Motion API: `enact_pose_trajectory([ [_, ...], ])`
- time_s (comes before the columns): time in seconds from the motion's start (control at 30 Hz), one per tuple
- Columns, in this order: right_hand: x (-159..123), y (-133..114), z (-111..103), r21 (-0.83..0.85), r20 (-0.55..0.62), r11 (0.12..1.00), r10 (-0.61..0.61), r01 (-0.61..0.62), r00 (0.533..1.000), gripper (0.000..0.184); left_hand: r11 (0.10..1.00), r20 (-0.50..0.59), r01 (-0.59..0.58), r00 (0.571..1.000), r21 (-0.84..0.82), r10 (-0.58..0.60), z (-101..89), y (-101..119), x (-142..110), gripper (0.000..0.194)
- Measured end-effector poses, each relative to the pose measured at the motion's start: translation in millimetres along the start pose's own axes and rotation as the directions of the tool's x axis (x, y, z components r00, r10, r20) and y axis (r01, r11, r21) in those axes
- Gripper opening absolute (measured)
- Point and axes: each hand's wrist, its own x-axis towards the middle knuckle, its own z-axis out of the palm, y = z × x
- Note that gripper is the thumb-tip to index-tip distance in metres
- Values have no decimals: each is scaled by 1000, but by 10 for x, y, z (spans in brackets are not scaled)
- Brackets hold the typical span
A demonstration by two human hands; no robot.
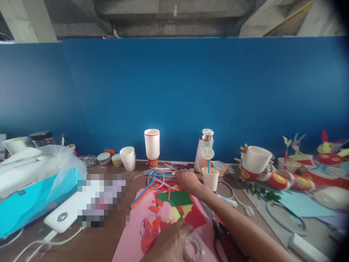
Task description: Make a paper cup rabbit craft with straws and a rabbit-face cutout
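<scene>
My left hand [173, 240] is low in the middle, over a pink sheet [128, 233]. Its fingers are curled, and their tips are hidden. A roll of clear tape [194, 248] sits against its thumb side; whether the hand grips it is unclear. My right hand [187, 180] stretches forward, fingers bunched down at a pile of coloured straws [152, 185]; what they pinch is too small to make out. Between the hands lie green paper [174, 198] and red and yellow scraps. An orange paper cutout [150, 233] with drawn eyes lies left of my left hand.
Black scissors [218, 233] lie under my right forearm. Beyond it stands a paper cup [210, 179] with a rabbit face, before a flask [200, 153]. Paper cup stacks [152, 145] stand at the back. A white power bank [73, 207] lies left; cup crafts [272, 178] crowd the right.
</scene>
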Motion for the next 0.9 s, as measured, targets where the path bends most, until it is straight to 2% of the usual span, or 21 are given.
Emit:
enact_pose_trajectory([
  [0.13, 213, 56, -22, -23, 9, 998, 52, -52, 999, 23, 999, -47, 47, 998, 8, -46, 40, -23, -26, 54],
  [0.27, 433, 36, 4, -46, 43, 997, 66, -64, 997, 23, 1000, 39, 13, 999, 25, -14, 42, -91, 23, 61],
  [0.33, 512, 5, 36, -61, 64, 996, 71, -67, 995, 27, 999, 42, -3, 999, 33, 2, 51, -135, 67, 58],
  [0.53, 671, -49, 152, -94, 103, 990, 110, -100, 989, 28, 994, 36, -87, 996, 71, 85, 108, -232, 158, 56],
  [0.63, 744, -44, 182, -102, 121, 986, 141, -129, 983, 28, 994, 69, -82, 995, 72, 77, 108, -235, 166, 58],
  [0.9, 878, -13, 159, -95, 180, 985, 158, -143, 971, 28, 999, 71, -34, 997, 28, 32, 92, -209, 95, 59],
])
